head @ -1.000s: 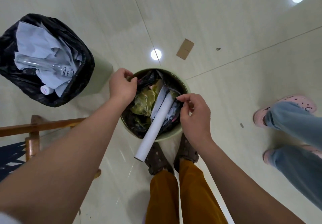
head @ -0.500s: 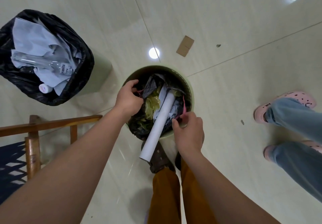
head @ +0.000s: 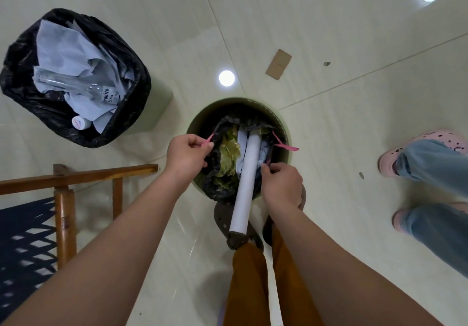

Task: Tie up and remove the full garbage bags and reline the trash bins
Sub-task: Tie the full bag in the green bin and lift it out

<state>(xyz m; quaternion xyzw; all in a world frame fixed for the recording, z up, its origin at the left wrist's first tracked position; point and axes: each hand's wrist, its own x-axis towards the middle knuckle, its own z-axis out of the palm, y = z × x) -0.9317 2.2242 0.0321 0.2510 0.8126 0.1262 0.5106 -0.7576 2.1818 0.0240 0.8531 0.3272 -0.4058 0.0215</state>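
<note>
The black garbage bag (head: pixel 217 171) sits in the round bin (head: pixel 281 123) at centre, thin, slack and light with paper. Left hand (head: pixel 186 156) pinches the pink drawstring (head: pixel 209 140) at nine o'clock; right hand (head: pixel 282 186) pinches the bag edge at four o'clock. Best held by the drawstrings; the stiff white tube (head: pixel 245 183) sticking out may snag.

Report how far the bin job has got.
Done: nothing tied or removed. In hand: the left hand pinches a pink drawstring and the right hand grips the round bin's bag, a white tube sticking out. Left: knotting and lifting it, the second full bag, and relining both.
</note>
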